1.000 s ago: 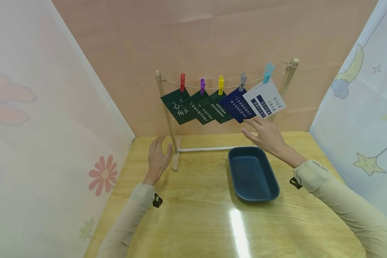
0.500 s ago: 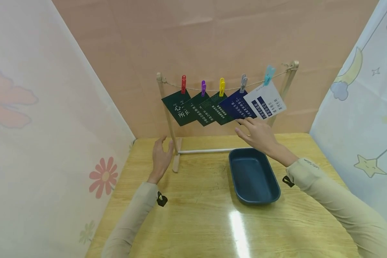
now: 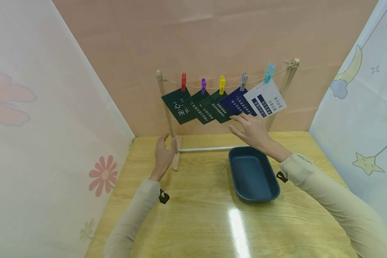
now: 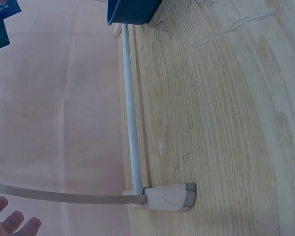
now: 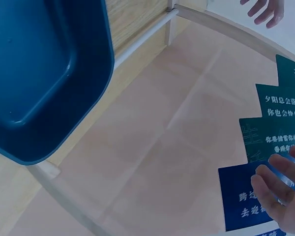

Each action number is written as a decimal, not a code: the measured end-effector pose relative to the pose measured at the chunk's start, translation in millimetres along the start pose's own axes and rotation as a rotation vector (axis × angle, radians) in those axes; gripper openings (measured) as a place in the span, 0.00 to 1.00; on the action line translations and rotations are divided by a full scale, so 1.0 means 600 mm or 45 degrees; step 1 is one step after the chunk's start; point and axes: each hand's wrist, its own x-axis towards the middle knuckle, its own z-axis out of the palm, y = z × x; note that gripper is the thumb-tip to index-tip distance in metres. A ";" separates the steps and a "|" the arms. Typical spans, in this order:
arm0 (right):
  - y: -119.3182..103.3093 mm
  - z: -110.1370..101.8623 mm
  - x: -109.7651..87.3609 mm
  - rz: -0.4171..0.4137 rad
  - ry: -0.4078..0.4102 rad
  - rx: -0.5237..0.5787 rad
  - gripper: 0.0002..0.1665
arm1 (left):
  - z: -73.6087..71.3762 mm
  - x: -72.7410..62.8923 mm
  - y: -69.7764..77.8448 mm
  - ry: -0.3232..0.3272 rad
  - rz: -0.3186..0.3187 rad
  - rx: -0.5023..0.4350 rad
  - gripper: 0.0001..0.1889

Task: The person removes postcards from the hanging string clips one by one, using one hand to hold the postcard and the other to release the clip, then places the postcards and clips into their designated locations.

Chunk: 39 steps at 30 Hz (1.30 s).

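My right hand [image 3: 253, 129] hovers with loosely bent fingers before the lower part of the navy card [image 3: 234, 103] and the white card [image 3: 265, 98]; whether it touches them I cannot tell. Three dark green cards [image 3: 178, 105] hang further left. Red [image 3: 183, 82], purple [image 3: 203, 86], yellow [image 3: 222, 85], grey [image 3: 243, 81] and light blue [image 3: 269, 73] clothespins hold the cards by a corner on a string [image 3: 193, 87]. Holding nothing, my left hand [image 3: 164, 154] is beside the rack's left wooden post [image 3: 166, 107], fingers relaxed. Its fingertips [image 4: 12, 221] show in the left wrist view.
A dark blue tub [image 3: 252, 197] stands on the wooden table [image 3: 196, 215] below my right forearm. The rack's white crossbar [image 3: 206, 148] runs behind it, between the wooden feet [image 4: 169, 196]. A pinkish backdrop [image 3: 213, 36] rises behind, with printed cloths at both sides.
My right hand has moved left, from under the white card toward the navy one. The left hand has shifted slightly right, closer to the post. Cards and clothespins stay on the string.
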 end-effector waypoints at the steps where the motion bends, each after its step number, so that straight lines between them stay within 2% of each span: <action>1: -0.002 0.001 0.003 -0.002 -0.002 0.015 0.22 | 0.000 0.001 0.001 0.001 0.005 -0.010 0.29; 7: -0.018 0.007 0.023 0.014 -0.019 0.078 0.21 | 0.005 0.006 0.010 0.012 0.002 -0.049 0.30; 12: -0.028 0.012 0.038 0.021 0.005 0.119 0.20 | 0.011 0.010 0.013 0.035 0.032 -0.065 0.30; 18: -0.039 0.014 0.055 -0.017 0.017 0.077 0.20 | 0.018 0.012 0.013 0.037 0.035 -0.082 0.30; 27: -0.053 0.020 0.069 -0.027 0.027 0.057 0.18 | 0.024 0.005 0.018 0.030 -0.016 -0.113 0.32; 33: -0.059 0.020 0.084 -0.060 0.064 0.072 0.15 | 0.026 0.010 0.024 0.036 0.014 -0.167 0.32; 39: -0.064 0.021 0.107 -0.141 0.103 0.126 0.12 | 0.027 0.018 0.027 0.045 0.031 -0.234 0.33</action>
